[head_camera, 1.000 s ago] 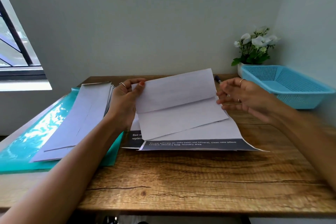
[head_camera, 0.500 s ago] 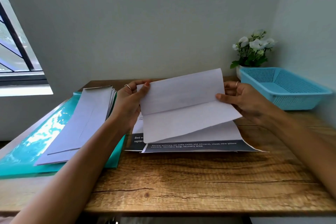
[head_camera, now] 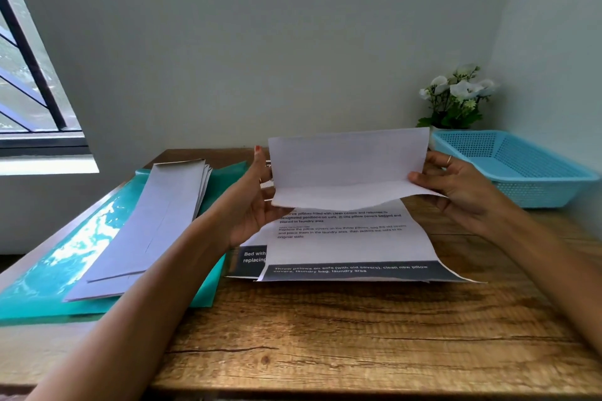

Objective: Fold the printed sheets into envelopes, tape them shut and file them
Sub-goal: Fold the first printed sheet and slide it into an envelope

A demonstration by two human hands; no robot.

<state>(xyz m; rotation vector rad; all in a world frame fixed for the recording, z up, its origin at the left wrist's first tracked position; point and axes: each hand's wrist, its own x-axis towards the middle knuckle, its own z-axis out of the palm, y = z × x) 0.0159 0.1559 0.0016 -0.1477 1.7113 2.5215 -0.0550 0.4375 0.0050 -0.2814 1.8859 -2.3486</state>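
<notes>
A folded white sheet [head_camera: 348, 166] is held up above the desk, its blank back toward me and its lower flap bent forward. My left hand [head_camera: 257, 202] grips its left edge, thumb pointing up. My right hand [head_camera: 456, 185] pinches its right edge. Under it a stack of printed sheets [head_camera: 351, 244] lies flat, with black text and a dark banner near the front. To the left, several long white envelopes [head_camera: 153, 225] rest on a teal folder [head_camera: 42, 280].
A light blue perforated basket [head_camera: 521, 166] stands at the back right beside a pot of white flowers [head_camera: 456, 98]. The wooden desk [head_camera: 342, 335] stretches toward me. A window is at the far left, and walls close off the back and right.
My right hand came in and took the sheet's right edge. The sheet was then raised and folded further, so more of the printed stack's text shows beneath it.
</notes>
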